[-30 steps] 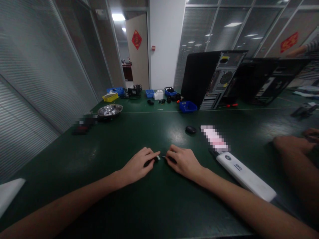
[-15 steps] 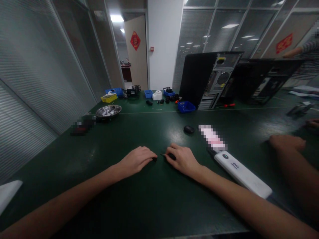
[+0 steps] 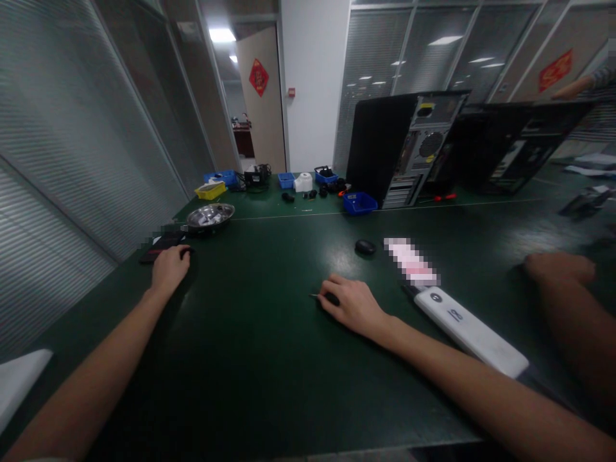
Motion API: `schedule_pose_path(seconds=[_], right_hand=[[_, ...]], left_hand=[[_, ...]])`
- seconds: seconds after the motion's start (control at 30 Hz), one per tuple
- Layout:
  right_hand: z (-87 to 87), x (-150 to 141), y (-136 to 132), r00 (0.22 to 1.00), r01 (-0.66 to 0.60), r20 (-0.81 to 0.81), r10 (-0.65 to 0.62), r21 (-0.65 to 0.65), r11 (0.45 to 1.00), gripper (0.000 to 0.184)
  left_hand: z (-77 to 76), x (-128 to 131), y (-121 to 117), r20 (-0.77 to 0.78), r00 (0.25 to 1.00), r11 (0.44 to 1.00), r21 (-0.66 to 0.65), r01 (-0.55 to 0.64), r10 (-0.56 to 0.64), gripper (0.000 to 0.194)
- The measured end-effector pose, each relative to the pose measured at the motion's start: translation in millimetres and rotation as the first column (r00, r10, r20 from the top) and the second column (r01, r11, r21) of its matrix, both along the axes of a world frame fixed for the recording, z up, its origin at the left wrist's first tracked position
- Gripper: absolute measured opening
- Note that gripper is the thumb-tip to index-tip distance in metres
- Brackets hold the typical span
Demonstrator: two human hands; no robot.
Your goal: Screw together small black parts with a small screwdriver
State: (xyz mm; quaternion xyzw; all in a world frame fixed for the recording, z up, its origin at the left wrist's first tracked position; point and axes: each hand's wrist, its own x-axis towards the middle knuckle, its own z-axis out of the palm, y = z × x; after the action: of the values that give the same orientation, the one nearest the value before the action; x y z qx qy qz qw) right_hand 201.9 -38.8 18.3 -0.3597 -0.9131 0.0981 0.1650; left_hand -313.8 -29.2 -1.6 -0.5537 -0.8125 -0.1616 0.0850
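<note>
My left hand (image 3: 169,268) is at the left side of the green table, fingers closed round a small black piece (image 3: 188,250) whose kind I cannot make out. Just beyond it lie a dark flat box (image 3: 156,249) with a reddish mark, partly blurred, and a shiny metal bowl (image 3: 210,217) with small things inside. My right hand (image 3: 350,301) rests on the table's middle, closed on a screwdriver (image 3: 332,298); its thin shaft points left and the black handle is mostly covered by the fingers. A black computer mouse (image 3: 365,247) lies beyond that hand.
Right of my right forearm lies a long white device (image 3: 471,330), a pixelated pink-white item (image 3: 411,262) at its far end. Another person's arm (image 3: 561,273) rests at the right. Computer towers (image 3: 382,151), a blue bin (image 3: 359,203) and a yellow tray (image 3: 210,190) stand along the back.
My left hand has moved from beside the screwdriver tip to the far left, near the metal bowl, with the small black piece in it. The right hand has stayed in place.
</note>
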Motion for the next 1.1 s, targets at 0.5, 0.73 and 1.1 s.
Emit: schedule_pose_path(seconds=[0.5,0.73,1.1], right_hand=[[-3.7,-1,0,0.999,0.018,-0.027,-0.018,0.002,1.0,0.021],[-2.0,-1,0,0.999,0.011,-0.035,-0.012,-0.018,1.0,0.021],[-1.1,0,1,0.999,0.013,-0.037,-0.015,-0.033,0.999,0.019]], left_hand=[[-11.8,-24,23,-0.081,0.997,0.998,0.068,0.001,0.005,0.046],[-16.6,-31,22,-0.08,0.997,0.989,0.145,0.028,-0.017,0.041],[-18.2,-34,22,-0.085,0.995,0.985,0.163,0.057,-0.043,0.038]])
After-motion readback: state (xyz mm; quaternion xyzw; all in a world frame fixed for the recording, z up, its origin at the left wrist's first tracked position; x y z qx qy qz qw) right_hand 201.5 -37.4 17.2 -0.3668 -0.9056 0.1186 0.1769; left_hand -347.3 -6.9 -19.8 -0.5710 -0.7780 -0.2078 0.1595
